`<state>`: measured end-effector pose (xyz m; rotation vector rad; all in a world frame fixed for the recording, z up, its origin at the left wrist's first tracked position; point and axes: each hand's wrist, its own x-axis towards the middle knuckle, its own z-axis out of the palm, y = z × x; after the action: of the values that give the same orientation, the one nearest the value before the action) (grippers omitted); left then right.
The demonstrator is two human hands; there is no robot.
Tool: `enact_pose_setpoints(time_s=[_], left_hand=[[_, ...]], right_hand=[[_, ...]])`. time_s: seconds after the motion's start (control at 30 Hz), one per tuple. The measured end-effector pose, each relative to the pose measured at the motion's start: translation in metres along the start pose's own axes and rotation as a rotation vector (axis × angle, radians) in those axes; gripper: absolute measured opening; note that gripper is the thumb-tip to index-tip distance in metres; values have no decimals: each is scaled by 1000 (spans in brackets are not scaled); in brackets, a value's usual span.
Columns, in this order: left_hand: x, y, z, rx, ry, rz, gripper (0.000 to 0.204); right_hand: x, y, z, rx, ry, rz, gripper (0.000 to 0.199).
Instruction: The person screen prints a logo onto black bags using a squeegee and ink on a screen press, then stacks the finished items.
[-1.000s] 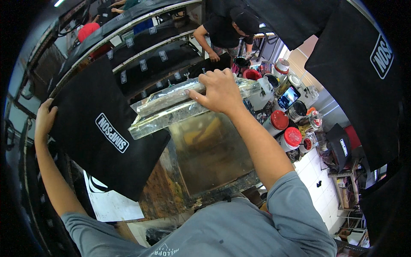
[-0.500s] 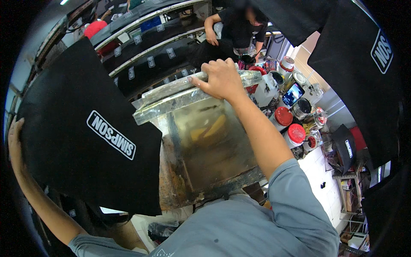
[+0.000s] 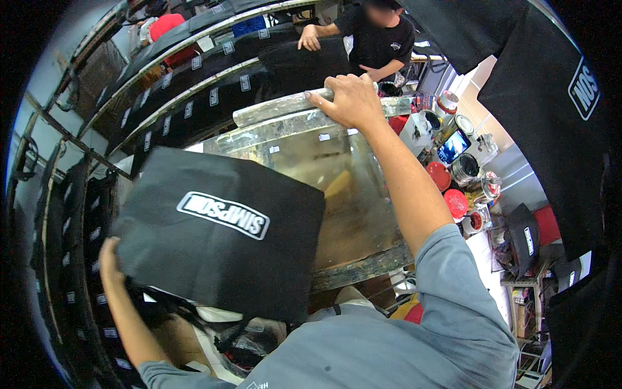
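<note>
A black fabric panel [image 3: 214, 266] with a white printed label on it hangs from my left hand [image 3: 111, 262], which grips its left edge; some of those fingers are hidden behind the cloth. The panel overlaps the left part of a screen-printing frame [image 3: 259, 139] with a yellowish, see-through middle. At the far side, my right hand [image 3: 353, 100] is closed over a long pale bar [image 3: 272, 111] lying along the frame's far edge. Whether its fingers also hold the frame itself cannot be made out.
Racks [image 3: 201, 97] draped with labelled black panels stand at the far left. A co-worker [image 3: 379, 39] in black stands beyond the frame. Tins and red-lidded tubs [image 3: 455, 203] crowd the right, with a lit phone [image 3: 453, 146] among them. Black panels [image 3: 544, 110] hang at far right.
My left hand has brought the black panel rightward, farther over the frame, and the panel has turned somewhat. My right hand keeps its grip. The co-worker's arm has swung outward over the rack.
</note>
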<state>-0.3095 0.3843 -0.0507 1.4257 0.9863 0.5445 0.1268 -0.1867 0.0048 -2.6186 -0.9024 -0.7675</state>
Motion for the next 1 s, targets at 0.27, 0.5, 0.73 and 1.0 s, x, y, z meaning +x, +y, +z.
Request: enact_pose_setpoints(time_s=[0.27, 0.5, 0.73, 1.0], left_hand=[[-62, -303, 85, 226, -356, -199, 48], [-135, -319, 175, 667, -193, 246, 40], [-127, -325, 171, 502, -213, 169, 41], [-120, -342, 172, 470, -191, 126, 42]], right_hand=[[5, -12, 4, 83, 38, -47, 62], [-5, -9, 0, 20, -15, -26, 61], [-6, -10, 2, 41, 12, -27, 57], [-6, -15, -6, -3, -23, -14, 58]])
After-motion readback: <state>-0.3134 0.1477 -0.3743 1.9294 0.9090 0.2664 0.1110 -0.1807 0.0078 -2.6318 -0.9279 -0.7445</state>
